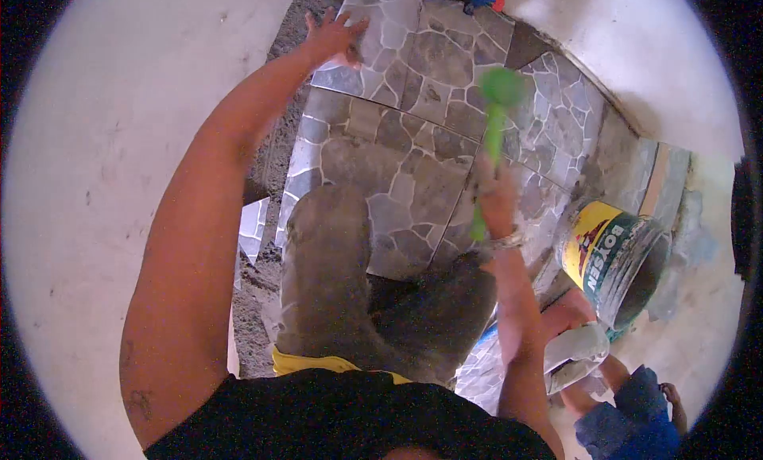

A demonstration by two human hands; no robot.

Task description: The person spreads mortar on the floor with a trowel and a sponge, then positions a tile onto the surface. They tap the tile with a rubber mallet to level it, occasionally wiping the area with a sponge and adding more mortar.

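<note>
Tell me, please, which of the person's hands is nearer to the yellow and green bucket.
Right. The right hand, holding the green mallet, is left of the bucket; the left hand is farther off, spread at the left edge of the far tile.

A: "Middle ground?"
B: "Tiles (397,162) are lying side by side on the floor ahead, extending to the far edge."
A: "Left?"
B: "A mortar strip (278,154) is running along the tiles; a tile piece (253,228) is lying beside the nearer stretch."
A: "Right?"
B: "A bucket (608,257) is resting beside the tiles; a second person (628,416) is staying at near right, on the bucket's near side."
</note>
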